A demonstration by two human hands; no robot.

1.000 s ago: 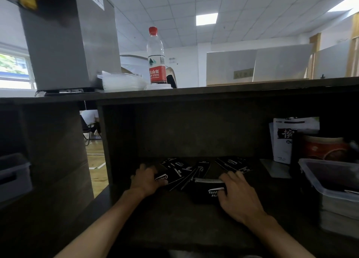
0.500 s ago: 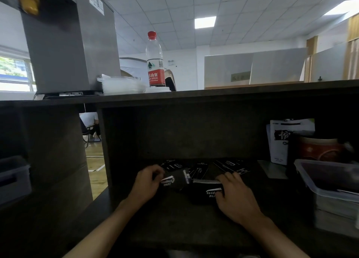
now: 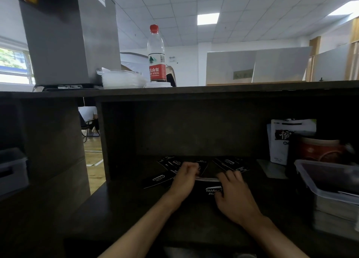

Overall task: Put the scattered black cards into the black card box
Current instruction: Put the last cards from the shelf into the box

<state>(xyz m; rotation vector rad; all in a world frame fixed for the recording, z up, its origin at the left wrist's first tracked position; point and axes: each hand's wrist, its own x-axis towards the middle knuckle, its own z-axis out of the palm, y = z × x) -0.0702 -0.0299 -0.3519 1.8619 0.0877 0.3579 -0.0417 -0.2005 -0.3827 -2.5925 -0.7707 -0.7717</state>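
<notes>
Gathering step | your left hand (image 3: 184, 182), fingers curled on loose black printed cards (image 3: 230, 163), feeds them to the black card box (image 3: 208, 188) on the dark wooden desk (image 3: 120, 215) | your right hand (image 3: 236, 195) grips box | next: square cards, slide in; one card (image 3: 158, 180) lies left.

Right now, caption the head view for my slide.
Left hand gathers black cards; right hand steadies the black card box.
</notes>
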